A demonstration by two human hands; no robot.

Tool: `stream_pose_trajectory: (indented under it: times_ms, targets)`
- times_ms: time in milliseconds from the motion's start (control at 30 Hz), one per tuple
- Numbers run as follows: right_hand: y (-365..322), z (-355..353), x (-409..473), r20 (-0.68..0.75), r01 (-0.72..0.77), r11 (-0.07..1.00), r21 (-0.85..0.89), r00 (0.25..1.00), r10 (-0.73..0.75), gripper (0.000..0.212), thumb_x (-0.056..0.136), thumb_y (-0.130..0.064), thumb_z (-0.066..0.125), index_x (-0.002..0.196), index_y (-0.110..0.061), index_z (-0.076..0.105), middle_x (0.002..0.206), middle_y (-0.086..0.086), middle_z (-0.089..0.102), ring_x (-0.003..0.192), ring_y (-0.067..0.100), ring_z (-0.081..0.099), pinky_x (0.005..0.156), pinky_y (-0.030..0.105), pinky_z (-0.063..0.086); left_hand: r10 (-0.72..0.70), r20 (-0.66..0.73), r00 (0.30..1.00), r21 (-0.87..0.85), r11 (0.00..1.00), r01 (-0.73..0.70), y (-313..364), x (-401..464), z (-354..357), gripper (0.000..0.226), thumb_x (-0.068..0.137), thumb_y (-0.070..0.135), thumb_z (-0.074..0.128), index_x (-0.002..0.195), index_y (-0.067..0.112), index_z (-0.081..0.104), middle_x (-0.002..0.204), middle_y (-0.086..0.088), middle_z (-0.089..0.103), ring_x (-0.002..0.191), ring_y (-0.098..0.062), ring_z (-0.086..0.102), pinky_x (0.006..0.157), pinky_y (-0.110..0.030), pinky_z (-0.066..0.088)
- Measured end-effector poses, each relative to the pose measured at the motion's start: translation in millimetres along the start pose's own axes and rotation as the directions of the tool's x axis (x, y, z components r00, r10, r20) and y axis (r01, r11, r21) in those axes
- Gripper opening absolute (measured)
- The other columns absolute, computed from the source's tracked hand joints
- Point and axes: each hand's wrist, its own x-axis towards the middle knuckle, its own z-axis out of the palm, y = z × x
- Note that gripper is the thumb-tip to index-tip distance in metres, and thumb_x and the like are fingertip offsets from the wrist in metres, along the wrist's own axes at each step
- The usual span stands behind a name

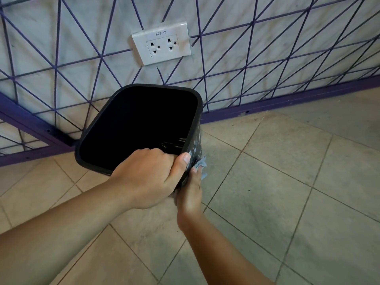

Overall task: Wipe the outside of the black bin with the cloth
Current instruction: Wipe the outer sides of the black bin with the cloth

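Observation:
The black bin (115, 112) is tilted with its open mouth facing me, its inside dark. My left hand (148, 177) grips the near rim, fingers curled inside and thumb on the outer right wall. My right hand (190, 194) is below it against the bin's right outer side, holding a blue-grey cloth (200, 164) to the wall. Only a bunched corner of the cloth shows past my fingers. Pale smears mark the bin's right wall above the cloth.
A pale wall with purple crossing lines and a purple skirting (287, 99) runs behind the bin. A white double socket (162, 44) is on the wall above it. Beige floor tiles (287, 192) spread to the right and front.

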Motion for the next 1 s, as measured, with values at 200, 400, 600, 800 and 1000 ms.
stream_pose_trajectory:
  times_ms: [200, 400, 600, 800, 1000]
  targets:
    - [-12.6, -3.8, 14.6, -0.056, -0.021, 1.0, -0.005, 0.998, 0.021, 0.129, 0.063, -0.09, 0.037, 0.177, -0.029, 0.036, 0.182, 0.0, 0.041, 0.17, 0.02, 0.035, 0.142, 0.052, 0.027, -0.005, 0.006, 1.0, 0.0, 1.0, 0.005, -2.3, 0.3, 1.7, 0.059, 0.096, 0.052, 0.014, 0.051, 0.023, 0.037, 0.042, 0.003, 0.039, 0.04, -0.012, 0.041, 0.05, -0.028, 0.029]
    - [-5.0, -8.4, 3.6, 0.014, 0.026, 0.999, 0.018, 1.0, -0.027, 0.12, 0.072, -0.089, 0.044, 0.177, -0.033, 0.034, 0.182, -0.003, 0.04, 0.171, 0.017, 0.034, 0.142, 0.051, 0.027, 0.009, 0.015, 1.0, 0.006, 1.0, -0.009, -2.0, 0.8, -0.6, 0.055, 0.097, 0.051, 0.016, 0.053, 0.025, 0.037, 0.044, 0.003, 0.04, 0.044, -0.013, 0.045, 0.05, -0.023, 0.027]
    - [2.7, 1.6, 0.2, 0.014, 0.028, 0.999, -0.021, 1.0, -0.027, 0.124, 0.071, -0.105, 0.041, 0.177, -0.04, 0.031, 0.183, -0.006, 0.037, 0.172, 0.016, 0.029, 0.142, 0.055, 0.023, 0.003, 0.009, 1.0, 0.006, 1.0, -0.003, -0.4, 0.9, -1.9, 0.055, 0.096, 0.051, 0.015, 0.052, 0.026, 0.036, 0.045, 0.002, 0.041, 0.045, -0.012, 0.045, 0.05, -0.021, 0.026]
    - [0.7, -5.8, 15.1, -0.078, -0.027, 0.999, 0.031, 0.996, 0.03, 0.124, 0.066, -0.09, 0.039, 0.175, -0.031, 0.041, 0.179, -0.003, 0.045, 0.169, 0.018, 0.037, 0.141, 0.051, 0.028, 0.011, -0.004, 1.0, -0.002, 1.0, -0.011, -1.5, 0.5, 0.0, 0.056, 0.098, 0.051, 0.016, 0.053, 0.025, 0.037, 0.045, 0.002, 0.042, 0.045, -0.013, 0.047, 0.05, -0.024, 0.028]
    - [1.0, -4.2, 13.1, -0.03, -0.005, 0.999, 0.033, 1.0, 0.006, 0.121, 0.071, -0.094, 0.041, 0.176, -0.034, 0.038, 0.182, -0.007, 0.041, 0.171, 0.014, 0.033, 0.143, 0.05, 0.023, 0.009, -0.02, 1.0, -0.01, 1.0, -0.009, -3.1, 2.4, 0.1, 0.056, 0.097, 0.052, 0.016, 0.053, 0.024, 0.038, 0.048, 0.001, 0.045, 0.05, -0.015, 0.049, 0.055, -0.032, 0.033]
